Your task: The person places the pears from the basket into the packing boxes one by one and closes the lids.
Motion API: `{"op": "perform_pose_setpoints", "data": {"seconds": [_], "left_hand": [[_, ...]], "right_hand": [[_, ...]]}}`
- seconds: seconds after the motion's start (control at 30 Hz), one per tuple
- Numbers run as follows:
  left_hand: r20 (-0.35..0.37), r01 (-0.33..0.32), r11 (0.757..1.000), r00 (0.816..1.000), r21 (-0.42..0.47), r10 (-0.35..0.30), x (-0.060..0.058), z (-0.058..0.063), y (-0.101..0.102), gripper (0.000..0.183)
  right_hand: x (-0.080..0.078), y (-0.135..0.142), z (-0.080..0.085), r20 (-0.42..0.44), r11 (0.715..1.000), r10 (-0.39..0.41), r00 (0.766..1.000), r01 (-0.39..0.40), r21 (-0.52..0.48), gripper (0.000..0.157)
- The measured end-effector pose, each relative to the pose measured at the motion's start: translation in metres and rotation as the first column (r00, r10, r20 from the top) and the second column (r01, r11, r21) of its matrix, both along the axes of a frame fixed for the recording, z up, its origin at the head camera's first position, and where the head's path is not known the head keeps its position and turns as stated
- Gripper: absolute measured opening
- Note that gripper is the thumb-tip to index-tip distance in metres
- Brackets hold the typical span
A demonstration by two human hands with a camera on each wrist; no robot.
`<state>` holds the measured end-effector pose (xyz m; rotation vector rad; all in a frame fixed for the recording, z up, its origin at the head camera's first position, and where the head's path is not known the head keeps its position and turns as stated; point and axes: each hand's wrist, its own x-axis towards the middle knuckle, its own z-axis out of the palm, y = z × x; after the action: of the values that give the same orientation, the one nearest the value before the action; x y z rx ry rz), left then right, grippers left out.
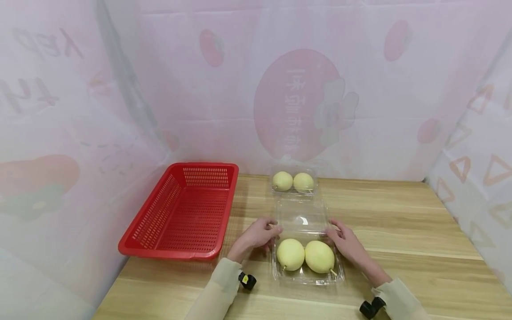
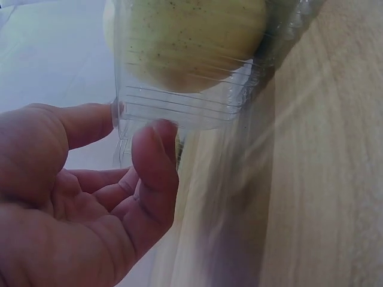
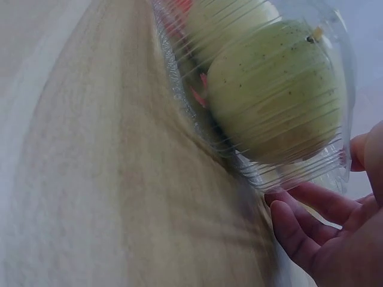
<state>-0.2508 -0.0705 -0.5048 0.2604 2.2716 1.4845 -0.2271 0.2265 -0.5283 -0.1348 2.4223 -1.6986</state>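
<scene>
In front of me an opened clear plastic clamshell box (image 1: 308,281) rests on the table, its lid (image 1: 302,211) folded back away from me. Two pale yellow pears, a left one (image 1: 290,254) and a right one (image 1: 319,257), lie side by side in the near half. My left hand (image 1: 258,233) pinches the box's left rim near the hinge, with the thumb (image 2: 90,122) on the rim and the index finger against the side wall. On the opposite side, my right hand (image 1: 347,242) pinches the right rim, fingertips (image 3: 290,224) low by the wall.
A red plastic basket (image 1: 230,213) with slotted walls stands at the left. Behind the opened lid, a second clear box (image 1: 294,192) holds two pears. The wooden table (image 1: 400,222) meets printed cloth walls (image 1: 380,146) at the back and sides.
</scene>
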Motion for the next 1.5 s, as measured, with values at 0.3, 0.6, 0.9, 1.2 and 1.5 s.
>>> {"op": "perform_pose_setpoints", "data": {"seconds": [0.3, 0.6, 0.9, 1.2, 1.5], "left_hand": [[0.02, -0.028, 1.0, 0.999, -0.008, 0.028, 0.003, 0.004, 0.0, 0.049], [0.021, 0.017, 0.999, 1.0, 0.037, -0.018, 0.002, 0.01, -0.001, 0.05], [0.0, 0.019, 0.999, 1.0, 0.051, -0.019, 0.0, 0.01, -0.002, 0.051], [-0.01, -0.047, 0.997, 0.999, 0.061, 0.048, -0.003, 0.007, -0.001, 0.041], [-0.027, -0.081, 0.992, 0.996, 0.091, 0.084, -0.005, 0.005, 0.0, 0.031]], "right_hand": [[0.002, 0.001, 0.008, 0.002, 1.0, 0.024, 1.0, -0.024, 0.012, 0.063], [0.002, 0.01, 0.016, -0.065, 0.989, 0.071, 0.995, -0.062, 0.135, 0.065], [0.003, 0.015, 0.02, -0.047, 0.988, 0.137, 0.989, -0.133, 0.074, 0.065], [-0.001, 0.018, 0.024, -0.049, 0.986, 0.162, 0.986, -0.16, 0.046, 0.06], [-0.003, 0.016, 0.024, -0.062, 0.991, 0.13, 0.99, -0.128, 0.032, 0.053]]}}
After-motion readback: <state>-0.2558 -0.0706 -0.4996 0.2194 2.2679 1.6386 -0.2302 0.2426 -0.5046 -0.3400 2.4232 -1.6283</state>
